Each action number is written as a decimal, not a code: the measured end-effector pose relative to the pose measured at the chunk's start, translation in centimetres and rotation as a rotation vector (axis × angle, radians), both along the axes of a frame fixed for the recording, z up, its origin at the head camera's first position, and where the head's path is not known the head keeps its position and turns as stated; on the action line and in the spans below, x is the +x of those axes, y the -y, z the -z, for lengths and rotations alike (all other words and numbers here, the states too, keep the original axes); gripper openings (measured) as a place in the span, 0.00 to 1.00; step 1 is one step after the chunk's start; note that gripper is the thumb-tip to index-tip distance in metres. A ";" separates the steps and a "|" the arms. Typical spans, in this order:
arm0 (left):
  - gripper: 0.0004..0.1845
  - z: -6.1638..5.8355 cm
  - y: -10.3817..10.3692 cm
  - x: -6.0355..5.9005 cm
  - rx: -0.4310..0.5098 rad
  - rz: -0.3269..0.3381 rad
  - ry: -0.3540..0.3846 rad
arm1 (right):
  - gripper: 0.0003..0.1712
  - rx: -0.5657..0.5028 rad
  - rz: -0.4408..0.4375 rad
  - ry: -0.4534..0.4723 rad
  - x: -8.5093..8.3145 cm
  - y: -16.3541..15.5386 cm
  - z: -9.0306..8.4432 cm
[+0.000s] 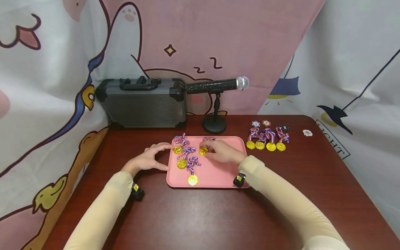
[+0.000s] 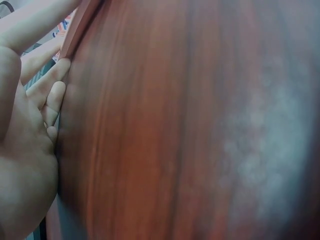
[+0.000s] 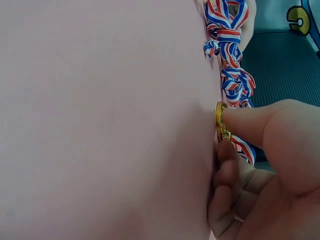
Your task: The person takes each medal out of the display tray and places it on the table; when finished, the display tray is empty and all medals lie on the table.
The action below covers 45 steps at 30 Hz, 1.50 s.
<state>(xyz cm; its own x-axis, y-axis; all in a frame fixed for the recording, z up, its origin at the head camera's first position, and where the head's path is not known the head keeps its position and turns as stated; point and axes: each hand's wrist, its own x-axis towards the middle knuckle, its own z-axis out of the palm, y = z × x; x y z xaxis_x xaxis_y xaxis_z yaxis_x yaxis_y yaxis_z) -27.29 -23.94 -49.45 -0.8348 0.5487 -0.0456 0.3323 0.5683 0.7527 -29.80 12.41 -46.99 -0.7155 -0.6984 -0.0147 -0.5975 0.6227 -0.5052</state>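
My right hand (image 1: 221,151) is over the pink tray (image 1: 218,175), its thumb and fingers pinching the rim of a gold medal (image 1: 203,150). In the right wrist view the medal (image 3: 221,121) stands close to the tray surface, with striped ribbon beside it. Three more gold medals, one of them at the front (image 1: 193,180), lie along the tray's left side with bunched red, white and blue ribbons (image 1: 188,150). My left hand (image 1: 149,159) is at the tray's left edge, thumb and fingers spread apart. Its fingertips reach the tray's rim in the left wrist view.
Several medals (image 1: 271,147) with ribbons lie on the table right of the tray, poker chips (image 1: 266,123) behind them. One pale chip (image 1: 307,133) lies farther right. A grey case (image 1: 143,107) and a microphone (image 1: 218,85) on a stand (image 1: 214,123) stand at the back.
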 end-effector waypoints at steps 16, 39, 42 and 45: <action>0.47 0.1 -0.1 0.2 -0.008 -0.017 0.011 | 0.14 -0.074 -0.027 0.001 1.4 -0.8 -0.3; 0.49 -0.1 0.0 0.0 -0.025 -0.022 0.004 | 0.18 -0.457 0.286 0.014 3.9 -13.9 -4.6; 0.49 0.0 0.0 0.0 -0.023 -0.018 0.000 | 0.17 -0.475 0.306 0.070 4.5 -15.4 -4.7; 0.48 0.1 0.0 0.0 -0.025 -0.020 0.006 | 0.19 -0.450 0.325 0.117 5.1 -16.5 -4.8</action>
<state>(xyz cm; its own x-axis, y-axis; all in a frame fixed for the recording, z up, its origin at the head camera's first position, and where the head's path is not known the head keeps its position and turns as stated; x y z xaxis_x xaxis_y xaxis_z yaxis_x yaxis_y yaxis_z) -27.29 -23.93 -49.52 -0.8451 0.5307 -0.0642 0.3162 0.5931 0.7404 -24.75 28.93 -42.19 -0.9063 -0.3983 0.1412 -0.3350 0.4735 -0.8146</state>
